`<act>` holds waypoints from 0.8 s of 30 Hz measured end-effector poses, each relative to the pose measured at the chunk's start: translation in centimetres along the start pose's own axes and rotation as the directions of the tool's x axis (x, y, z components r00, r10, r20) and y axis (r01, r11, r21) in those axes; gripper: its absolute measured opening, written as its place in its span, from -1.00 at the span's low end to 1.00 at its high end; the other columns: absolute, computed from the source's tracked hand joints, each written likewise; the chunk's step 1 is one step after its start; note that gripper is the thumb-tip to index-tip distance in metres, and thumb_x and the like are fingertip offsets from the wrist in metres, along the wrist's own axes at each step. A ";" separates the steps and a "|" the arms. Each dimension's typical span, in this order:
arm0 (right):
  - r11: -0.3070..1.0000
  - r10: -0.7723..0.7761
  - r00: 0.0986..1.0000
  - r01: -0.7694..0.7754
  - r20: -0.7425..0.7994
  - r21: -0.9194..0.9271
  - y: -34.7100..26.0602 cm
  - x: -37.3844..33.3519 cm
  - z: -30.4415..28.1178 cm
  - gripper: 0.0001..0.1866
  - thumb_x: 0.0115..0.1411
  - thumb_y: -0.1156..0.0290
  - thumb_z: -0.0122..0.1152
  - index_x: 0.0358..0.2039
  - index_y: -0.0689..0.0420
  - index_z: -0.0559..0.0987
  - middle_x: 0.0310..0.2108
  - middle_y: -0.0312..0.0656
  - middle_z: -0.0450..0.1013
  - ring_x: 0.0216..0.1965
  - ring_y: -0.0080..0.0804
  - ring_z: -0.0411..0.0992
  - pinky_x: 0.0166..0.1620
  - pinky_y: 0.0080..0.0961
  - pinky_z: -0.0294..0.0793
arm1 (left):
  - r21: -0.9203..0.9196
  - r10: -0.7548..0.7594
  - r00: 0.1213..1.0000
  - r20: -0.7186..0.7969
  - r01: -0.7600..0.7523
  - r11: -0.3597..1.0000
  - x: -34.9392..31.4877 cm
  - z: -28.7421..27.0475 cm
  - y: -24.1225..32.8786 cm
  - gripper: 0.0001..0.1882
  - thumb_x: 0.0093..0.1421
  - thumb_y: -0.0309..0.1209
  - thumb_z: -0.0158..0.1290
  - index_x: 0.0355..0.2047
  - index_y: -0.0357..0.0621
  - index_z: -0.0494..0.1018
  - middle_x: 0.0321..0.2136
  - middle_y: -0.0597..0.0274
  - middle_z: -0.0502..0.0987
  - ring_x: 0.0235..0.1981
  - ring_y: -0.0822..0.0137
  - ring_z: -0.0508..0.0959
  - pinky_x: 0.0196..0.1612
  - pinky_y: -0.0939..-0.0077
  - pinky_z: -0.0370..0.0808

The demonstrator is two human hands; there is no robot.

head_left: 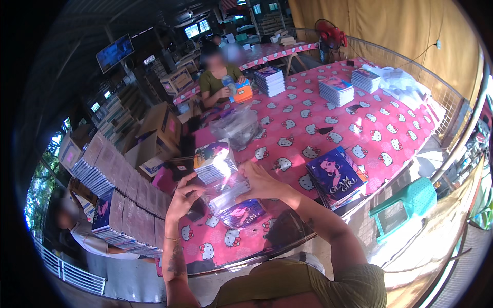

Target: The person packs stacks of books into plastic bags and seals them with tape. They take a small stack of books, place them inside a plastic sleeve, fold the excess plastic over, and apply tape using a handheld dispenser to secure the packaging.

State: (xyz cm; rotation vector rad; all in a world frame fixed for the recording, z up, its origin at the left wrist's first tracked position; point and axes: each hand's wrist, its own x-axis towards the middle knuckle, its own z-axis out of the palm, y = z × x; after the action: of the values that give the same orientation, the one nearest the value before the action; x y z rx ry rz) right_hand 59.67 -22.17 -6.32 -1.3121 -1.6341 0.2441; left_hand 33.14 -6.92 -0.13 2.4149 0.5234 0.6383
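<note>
A short stack of notebooks (pixel 209 172) with a bright illustrated cover stands in front of me at the table's near left. Clear plastic wrap (pixel 226 197), shiny with glare, lies against its near side. My right hand (pixel 261 182) grips the plastic from the right, thumb low and fingers above. On the left, my left hand (pixel 184 197) is beside the plastic with curved fingers apart; its fingertips are close to the wrap, and contact is unclear. Below the plastic lies a dark blue and purple notebook (pixel 241 213), partly covered by it.
Dark blue notebooks (pixel 336 174) are piled to my right. Tall rows of wrapped notebooks (pixel 131 218) and open cartons (pixel 156 131) stand at left. Loose plastic bags (pixel 236 126) lie ahead. Across the pink table (pixel 292 149), a co-worker (pixel 218 77) handles an orange-and-blue item. A green stool (pixel 411 203) stands right.
</note>
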 end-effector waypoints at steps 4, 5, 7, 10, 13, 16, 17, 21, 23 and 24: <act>0.947 -0.270 0.894 0.313 0.357 -0.068 2.0 -1.3 2.9 -0.29 -0.16 0.03 0.51 0.02 -0.01 0.50 0.12 -0.15 0.33 0.22 -0.18 0.21 0.24 -0.07 0.06 | 0.135 0.150 0.988 -0.023 -0.146 0.980 1.3 3.0 -2.0 -0.80 0.06 -0.52 0.25 -0.29 0.03 0.69 0.25 0.09 0.25 0.29 0.08 0.17 0.28 0.25 0.17; 0.945 -0.238 0.874 0.309 0.423 -0.105 2.1 -1.5 3.6 -0.30 -0.12 0.06 0.46 0.09 -0.09 0.52 0.20 -0.30 0.30 0.30 -0.25 0.14 0.32 -0.03 -0.04 | 0.096 0.134 0.991 -0.009 -0.133 0.986 1.7 3.9 -1.8 -0.79 0.02 -0.48 0.29 -0.30 0.09 0.70 0.30 0.09 0.17 0.33 0.03 0.08 0.32 0.20 0.10; 0.944 -0.234 0.877 0.308 0.420 -0.116 2.8 -1.5 4.3 -0.32 -0.14 0.12 0.46 0.09 -0.21 0.54 0.19 -0.30 0.31 0.33 -0.24 0.11 0.36 -0.02 -0.11 | 0.207 0.199 0.980 0.003 -0.196 0.959 2.3 6.2 -1.4 -0.78 -0.01 -0.46 0.31 -0.31 0.12 0.70 0.31 0.07 0.16 0.33 0.00 0.07 0.33 0.15 0.06; 0.936 -0.211 0.870 0.311 0.447 -0.165 3.2 -1.6 5.0 -0.35 -0.10 0.20 0.43 0.10 -0.28 0.55 0.28 -0.24 0.21 0.38 -0.23 0.04 0.39 0.01 -0.15 | 0.232 0.210 0.977 0.025 -0.210 0.950 2.3 7.6 -2.8 -0.78 -0.04 -0.42 0.34 -0.33 0.16 0.70 0.35 0.03 0.10 0.35 -0.07 0.03 0.35 0.06 0.00; 0.941 -0.195 0.882 0.291 0.429 -0.173 3.2 -1.7 5.0 -0.41 -0.04 0.25 0.38 0.09 -0.27 0.56 0.41 -0.11 -0.06 0.41 -0.24 -0.01 0.39 0.04 -0.13 | 0.242 0.192 0.981 0.036 -0.195 0.950 1.9 8.0 -3.7 -0.78 -0.02 -0.43 0.32 -0.31 0.14 0.69 0.37 -0.01 0.03 0.36 -0.09 0.01 0.35 0.04 -0.02; 0.962 -0.166 0.885 0.243 0.436 -0.127 2.8 -1.5 4.8 -0.49 0.04 0.24 0.32 0.08 -0.24 0.57 0.46 0.00 -0.31 0.42 -0.22 -0.01 0.38 0.07 -0.10 | 0.265 0.148 0.989 0.017 -0.147 0.953 1.7 8.9 -4.3 -0.68 -0.01 -0.40 0.31 -0.19 0.12 0.62 0.38 -0.05 -0.04 0.37 -0.12 -0.03 0.34 0.01 -0.04; 0.970 -0.145 0.883 0.215 0.447 -0.110 2.9 -1.7 4.8 -0.52 0.07 0.22 0.30 0.07 -0.23 0.58 0.46 0.04 -0.38 0.42 -0.22 -0.01 0.38 0.08 -0.09 | 0.248 0.090 0.996 -0.025 -0.081 0.965 2.1 9.6 -2.1 -0.64 -0.01 -0.38 0.31 -0.15 0.12 0.59 0.39 -0.06 -0.06 0.37 -0.12 -0.05 0.33 0.00 -0.05; 0.957 -0.197 0.905 0.261 0.378 -0.125 2.7 -1.6 4.9 -0.62 0.22 0.09 0.15 0.03 -0.17 0.60 0.46 0.00 -0.37 0.40 -0.18 0.02 0.34 0.13 -0.03 | 0.361 0.020 0.993 -0.117 0.024 0.932 2.6 9.5 -0.3 -0.48 -0.03 -0.23 0.34 -0.02 0.14 0.49 0.37 -0.13 -0.09 0.35 -0.14 -0.06 0.32 -0.01 -0.03; 0.972 -0.152 0.918 0.206 0.367 -0.110 2.5 -1.1 4.9 -0.64 0.25 0.07 0.12 0.02 -0.16 0.61 0.44 0.03 -0.24 0.39 -0.14 0.04 0.31 0.16 0.01 | 0.237 0.056 0.970 -0.236 0.001 0.972 2.7 8.4 0.2 -0.45 -0.06 -0.17 0.37 -0.02 0.15 0.51 0.32 -0.10 0.07 0.32 -0.15 0.03 0.33 -0.05 -0.04; 0.979 -0.131 0.923 0.178 0.363 -0.101 2.4 -0.8 5.0 -0.64 0.27 0.05 0.11 0.01 -0.15 0.62 0.44 0.05 -0.17 0.39 -0.12 0.05 0.30 0.17 0.03 | 0.186 0.052 0.992 -0.116 -0.030 0.982 2.2 7.4 0.4 -0.47 -0.06 -0.17 0.37 -0.04 0.14 0.53 0.31 -0.10 0.09 0.32 -0.15 0.05 0.33 -0.05 -0.04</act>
State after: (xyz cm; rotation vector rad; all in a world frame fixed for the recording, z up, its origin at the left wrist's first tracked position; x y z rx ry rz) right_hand 57.29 -19.86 -10.80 -1.2810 -2.0820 0.2937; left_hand 38.99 -9.32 -4.46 2.5770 0.6067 0.7884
